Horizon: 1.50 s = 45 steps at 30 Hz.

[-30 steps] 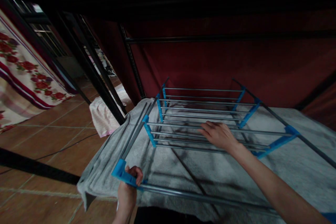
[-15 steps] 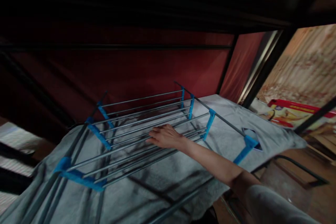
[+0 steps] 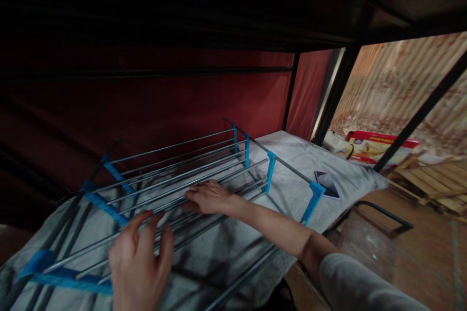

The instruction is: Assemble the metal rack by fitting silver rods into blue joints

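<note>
A folded drying rack [image 3: 251, 155] of grey metal rods and blue plastic joints lies flat on a grey towel [image 3: 292, 155] spread over a low bed. My right hand [image 3: 206, 197] rests palm down on the rods near the rack's middle, fingers together. My left hand [image 3: 140, 262] hovers over the near rods with its fingers spread, holding nothing.
A dark phone [image 3: 326, 183] lies on the towel beside the rack's right end. Black bed-frame posts [image 3: 419, 114] rise at the right. Beyond them stand a red box [image 3: 375, 145] and wooden slats [image 3: 434, 180] on a tiled floor. A red curtain [image 3: 164, 102] hangs behind.
The view has swung from the left end of the rack to the right. My left hand let go of the blue corner and came up over the rods. My right hand stayed on the rods.
</note>
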{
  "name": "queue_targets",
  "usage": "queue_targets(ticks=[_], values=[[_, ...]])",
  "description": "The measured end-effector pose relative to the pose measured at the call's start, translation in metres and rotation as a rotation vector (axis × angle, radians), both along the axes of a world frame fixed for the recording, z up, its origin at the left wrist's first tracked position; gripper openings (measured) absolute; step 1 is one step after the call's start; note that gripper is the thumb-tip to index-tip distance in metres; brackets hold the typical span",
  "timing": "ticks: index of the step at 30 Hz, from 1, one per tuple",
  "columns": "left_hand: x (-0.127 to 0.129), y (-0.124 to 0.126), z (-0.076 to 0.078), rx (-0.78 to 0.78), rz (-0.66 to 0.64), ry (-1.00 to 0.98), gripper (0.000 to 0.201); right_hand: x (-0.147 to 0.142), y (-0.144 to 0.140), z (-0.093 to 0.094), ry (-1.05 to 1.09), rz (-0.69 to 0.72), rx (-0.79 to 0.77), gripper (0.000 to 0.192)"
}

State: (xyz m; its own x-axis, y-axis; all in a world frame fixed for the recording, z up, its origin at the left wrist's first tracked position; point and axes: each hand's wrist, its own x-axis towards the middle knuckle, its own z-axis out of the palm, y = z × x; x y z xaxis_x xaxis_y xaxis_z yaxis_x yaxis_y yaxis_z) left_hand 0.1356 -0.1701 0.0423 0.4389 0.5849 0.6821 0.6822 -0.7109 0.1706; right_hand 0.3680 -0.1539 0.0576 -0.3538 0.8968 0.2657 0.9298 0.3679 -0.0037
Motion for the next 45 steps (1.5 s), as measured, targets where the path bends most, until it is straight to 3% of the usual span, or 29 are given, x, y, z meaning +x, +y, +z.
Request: queue_targets(ticks=[2,4,7,10,14,17,19,22,24,27,31,37,40,45], values=[[0.029,0.025,0.011,0.054,0.031,0.144,0.045,0.000,0.000,0.002,0.003,-0.005,-0.002,0.038],[0.047,0.047,0.017,-0.030,-0.013,0.345,0.045,0.000,0.000,0.000,0.007,-0.003,-0.004,0.031],[0.053,0.068,0.016,-0.221,-0.077,0.528,0.041,0.005,0.002,-0.003,-0.003,0.030,-0.033,0.026],[0.048,0.077,0.010,-0.297,-0.126,0.512,0.040,0.024,0.005,0.005,0.020,0.081,-0.087,0.029],[0.042,0.079,0.006,-0.318,-0.128,0.485,0.045,0.083,0.004,0.046,0.138,0.077,-0.156,0.041],[0.041,0.079,0.006,-0.308,-0.125,0.475,0.048,0.147,-0.007,0.074,0.233,-0.129,-0.085,0.035],[0.042,0.079,0.005,-0.289,-0.130,0.475,0.051,0.189,-0.021,0.078,0.336,-0.300,-0.040,0.030],[0.042,0.080,0.003,-0.247,-0.133,0.483,0.054,0.237,-0.045,0.059,0.602,-0.564,-0.024,0.026],[0.043,0.082,0.000,-0.228,-0.129,0.491,0.055,0.253,-0.058,0.037,0.850,-0.658,-0.105,0.031],[0.042,0.083,-0.002,-0.218,-0.136,0.490,0.056,0.258,-0.068,0.009,1.236,-0.678,-0.288,0.035],[0.042,0.083,-0.001,-0.239,-0.143,0.481,0.057,0.250,-0.068,-0.008,1.573,-0.663,-0.386,0.031],[0.044,0.080,0.002,-0.232,-0.106,0.499,0.057,0.248,-0.066,-0.013,1.657,-0.658,-0.351,0.026],[0.045,0.078,0.004,-0.210,-0.110,0.526,0.055,0.248,-0.066,-0.014,1.614,-0.667,-0.352,0.028],[0.044,0.076,0.012,-0.171,-0.004,0.611,0.055,0.247,-0.066,-0.013,1.524,-0.677,-0.371,0.031]])
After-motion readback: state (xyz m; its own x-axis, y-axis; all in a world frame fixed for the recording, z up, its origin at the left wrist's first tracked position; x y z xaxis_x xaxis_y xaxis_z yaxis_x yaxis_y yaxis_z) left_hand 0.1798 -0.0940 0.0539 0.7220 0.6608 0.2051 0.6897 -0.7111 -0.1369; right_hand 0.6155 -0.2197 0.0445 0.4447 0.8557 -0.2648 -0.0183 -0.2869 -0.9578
